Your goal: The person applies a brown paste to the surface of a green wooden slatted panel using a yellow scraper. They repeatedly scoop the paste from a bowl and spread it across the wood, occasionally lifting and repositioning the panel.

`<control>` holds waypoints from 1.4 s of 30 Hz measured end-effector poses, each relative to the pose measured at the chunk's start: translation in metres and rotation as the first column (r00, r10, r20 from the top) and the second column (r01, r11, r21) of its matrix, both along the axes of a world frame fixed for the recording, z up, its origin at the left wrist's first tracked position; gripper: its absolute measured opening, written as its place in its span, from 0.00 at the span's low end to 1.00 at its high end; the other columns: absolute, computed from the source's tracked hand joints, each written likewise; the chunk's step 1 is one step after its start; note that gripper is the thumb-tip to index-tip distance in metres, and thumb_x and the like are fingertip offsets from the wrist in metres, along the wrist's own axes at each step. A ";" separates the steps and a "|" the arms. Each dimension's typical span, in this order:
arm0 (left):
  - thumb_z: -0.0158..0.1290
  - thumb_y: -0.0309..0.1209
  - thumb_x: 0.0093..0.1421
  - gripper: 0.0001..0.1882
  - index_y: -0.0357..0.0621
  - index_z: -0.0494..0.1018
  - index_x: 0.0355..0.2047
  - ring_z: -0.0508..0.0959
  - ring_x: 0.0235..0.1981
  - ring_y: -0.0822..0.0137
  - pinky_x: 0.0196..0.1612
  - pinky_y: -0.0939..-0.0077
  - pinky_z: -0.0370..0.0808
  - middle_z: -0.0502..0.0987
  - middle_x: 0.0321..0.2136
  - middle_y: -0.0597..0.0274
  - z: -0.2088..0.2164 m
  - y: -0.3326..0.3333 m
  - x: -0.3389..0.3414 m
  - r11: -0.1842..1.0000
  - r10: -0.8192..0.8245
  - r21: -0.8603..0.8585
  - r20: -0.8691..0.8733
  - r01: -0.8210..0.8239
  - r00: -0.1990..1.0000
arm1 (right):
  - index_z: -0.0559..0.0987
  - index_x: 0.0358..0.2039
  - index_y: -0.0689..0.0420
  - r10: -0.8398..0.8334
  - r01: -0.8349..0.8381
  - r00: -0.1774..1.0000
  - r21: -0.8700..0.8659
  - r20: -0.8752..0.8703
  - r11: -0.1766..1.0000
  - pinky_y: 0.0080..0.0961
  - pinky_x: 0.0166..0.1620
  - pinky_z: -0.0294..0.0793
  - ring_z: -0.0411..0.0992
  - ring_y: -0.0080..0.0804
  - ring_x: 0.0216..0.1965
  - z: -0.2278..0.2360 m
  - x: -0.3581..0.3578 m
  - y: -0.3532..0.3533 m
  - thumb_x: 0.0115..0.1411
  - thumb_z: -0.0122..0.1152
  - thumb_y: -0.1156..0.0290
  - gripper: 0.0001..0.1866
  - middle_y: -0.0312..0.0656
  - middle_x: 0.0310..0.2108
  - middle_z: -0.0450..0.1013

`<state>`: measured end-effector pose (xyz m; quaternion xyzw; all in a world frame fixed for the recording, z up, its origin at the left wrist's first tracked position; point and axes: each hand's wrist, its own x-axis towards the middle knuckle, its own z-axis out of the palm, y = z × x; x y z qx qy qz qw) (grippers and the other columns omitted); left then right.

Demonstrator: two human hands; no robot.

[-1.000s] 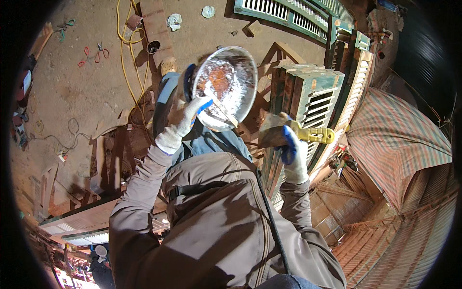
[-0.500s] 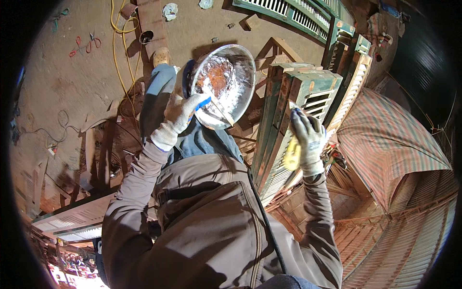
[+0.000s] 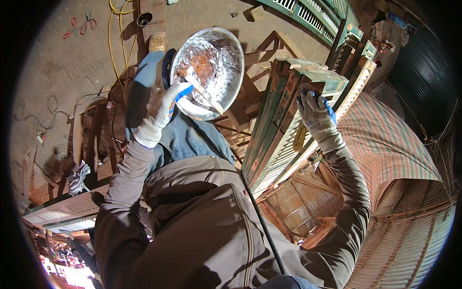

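My left hand [image 3: 161,108], in a white glove with blue fingertips, grips the near rim of a round metal bowl [image 3: 236,79]. White paste and a reddish-brown patch show inside it. A flat pale strip [image 3: 210,99] lies across the bowl under my left thumb. On the right, my gloved right hand [image 3: 317,115] is closed around a yellow-handled putty knife [image 3: 300,138], its handle sticking out below the palm. The hand is at the upper end of a worn green slatted shutter [image 3: 276,120]; my fingers hide most of the blade.
More green shutters [image 3: 308,19] lie at the far right, beside a striped tarp [image 3: 385,144]. Yellow cable [image 3: 111,48] and red-handled scissors [image 3: 70,29] lie on the floor at the far left. A pale slatted panel [image 3: 62,214] is near my left elbow.
My right hand has moved away from me, up to the shutter's end, and the knife has turned. My view has shifted a little. A grey crumpled-looking thing has appeared by my left elbow.
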<state>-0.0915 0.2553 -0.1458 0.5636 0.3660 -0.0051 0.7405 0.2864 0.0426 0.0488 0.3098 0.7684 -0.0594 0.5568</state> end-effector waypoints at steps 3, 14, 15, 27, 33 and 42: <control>0.48 0.26 0.60 0.14 0.41 0.77 0.45 0.79 0.46 0.59 0.48 0.68 0.76 0.74 0.49 0.50 0.010 0.007 0.009 0.989 0.070 -0.132 -0.018 -0.072 0.997 | 0.76 0.49 0.51 -0.220 0.219 0.975 -0.033 -0.031 0.975 0.37 0.58 0.60 0.62 0.36 0.59 -0.003 0.007 -0.014 0.55 0.59 0.64 0.19 0.35 0.52 0.71; 0.51 0.24 0.61 0.11 0.42 0.78 0.43 0.79 0.41 0.65 0.46 0.71 0.76 0.77 0.39 0.57 0.018 0.009 0.024 0.940 0.283 -0.203 0.011 -0.275 0.959 | 0.79 0.46 0.55 -0.513 0.529 0.838 0.053 -0.185 0.847 0.37 0.51 0.66 0.66 0.39 0.53 0.013 -0.054 0.045 0.56 0.57 0.68 0.16 0.43 0.49 0.74; 0.51 0.24 0.61 0.11 0.42 0.78 0.43 0.79 0.41 0.66 0.46 0.71 0.76 0.77 0.39 0.57 0.021 0.013 0.026 0.982 0.188 -0.026 0.130 -0.186 0.974 | 0.79 0.45 0.55 -0.506 0.516 0.853 0.058 -0.130 0.855 0.38 0.51 0.66 0.66 0.40 0.53 0.007 -0.054 0.044 0.56 0.57 0.68 0.16 0.43 0.49 0.74; 0.52 0.19 0.57 0.18 0.43 0.77 0.48 0.77 0.50 0.57 0.51 0.69 0.77 0.69 0.56 0.48 0.032 0.012 0.037 0.798 0.503 -0.419 0.065 -0.434 0.862 | 0.78 0.36 0.52 -0.406 0.404 0.911 0.049 0.065 0.913 0.36 0.48 0.63 0.66 0.38 0.48 0.004 -0.072 0.052 0.54 0.58 0.67 0.09 0.41 0.39 0.73; 0.44 0.29 0.67 0.13 0.36 0.75 0.45 0.73 0.57 0.59 0.57 0.66 0.75 0.65 0.59 0.51 0.022 0.007 0.023 0.970 0.238 -0.010 0.220 -0.242 0.946 | 0.77 0.34 0.51 -0.199 0.208 0.968 -0.044 0.154 0.977 0.34 0.48 0.63 0.67 0.37 0.42 0.002 -0.066 0.044 0.54 0.59 0.71 0.07 0.38 0.33 0.70; 0.43 0.33 0.68 0.17 0.33 0.74 0.46 0.75 0.54 0.58 0.57 0.64 0.74 0.67 0.58 0.50 0.024 -0.003 0.021 0.936 0.346 -0.126 0.136 -0.330 0.928 | 0.78 0.36 0.53 -0.408 0.401 0.911 -0.098 -0.058 0.911 0.38 0.45 0.64 0.68 0.38 0.42 0.010 -0.081 0.031 0.57 0.56 0.71 0.07 0.37 0.32 0.73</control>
